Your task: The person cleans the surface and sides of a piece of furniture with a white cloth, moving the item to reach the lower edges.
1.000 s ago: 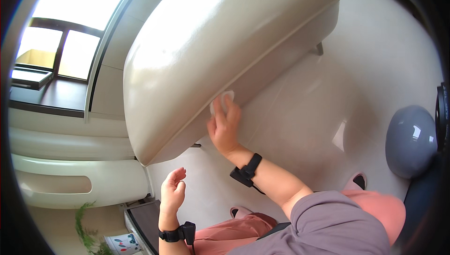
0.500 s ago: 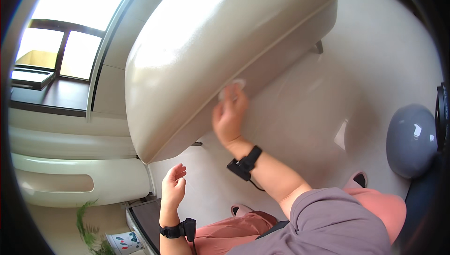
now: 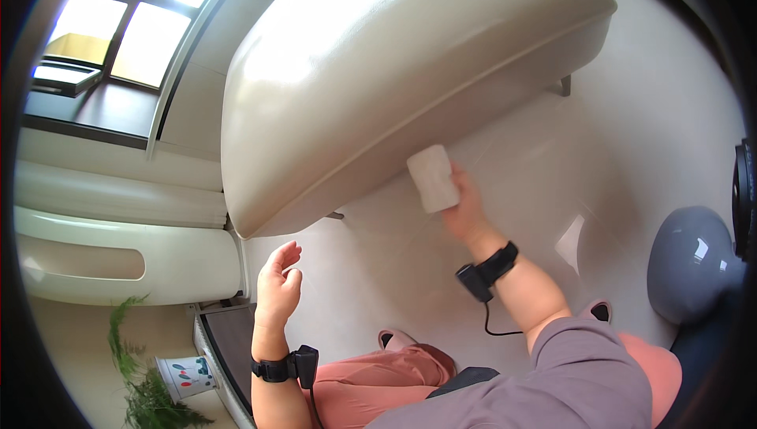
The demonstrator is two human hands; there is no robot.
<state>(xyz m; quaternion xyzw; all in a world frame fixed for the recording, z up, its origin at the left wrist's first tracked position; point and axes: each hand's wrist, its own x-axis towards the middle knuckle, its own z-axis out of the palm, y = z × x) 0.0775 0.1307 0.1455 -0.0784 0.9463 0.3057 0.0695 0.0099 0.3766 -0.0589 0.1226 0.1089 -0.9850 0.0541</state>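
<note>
An off-white sponge [image 3: 433, 179] with a waisted, rounded-rectangle shape is in my right hand [image 3: 468, 203]. The fingers grip it from its right side, partly hidden behind it. It hangs just in front of the lower side of a large cream upholstered bench [image 3: 394, 66] with a smooth, shiny cover; I cannot tell whether they touch. Off the bench's near left corner, my left hand [image 3: 278, 285] is raised with its fingers loosely bent and apart from the thumb, holding nothing. Black wrist straps with boxes and cables sit on both my forearms.
A grey glossy ball-shaped object [image 3: 691, 263] stands on the pale tiled floor [image 3: 371, 259] at the right. Left are a cream panel with a slot [image 3: 126, 263], a window [image 3: 102, 35] and a potted plant [image 3: 188, 378]. Thin dark legs [image 3: 565, 85] support the bench.
My right hand has drawn back from the bench's side, moving right and down, and the sponge has turned to show its broad face. The view has shifted slightly; my left hand stays raised.
</note>
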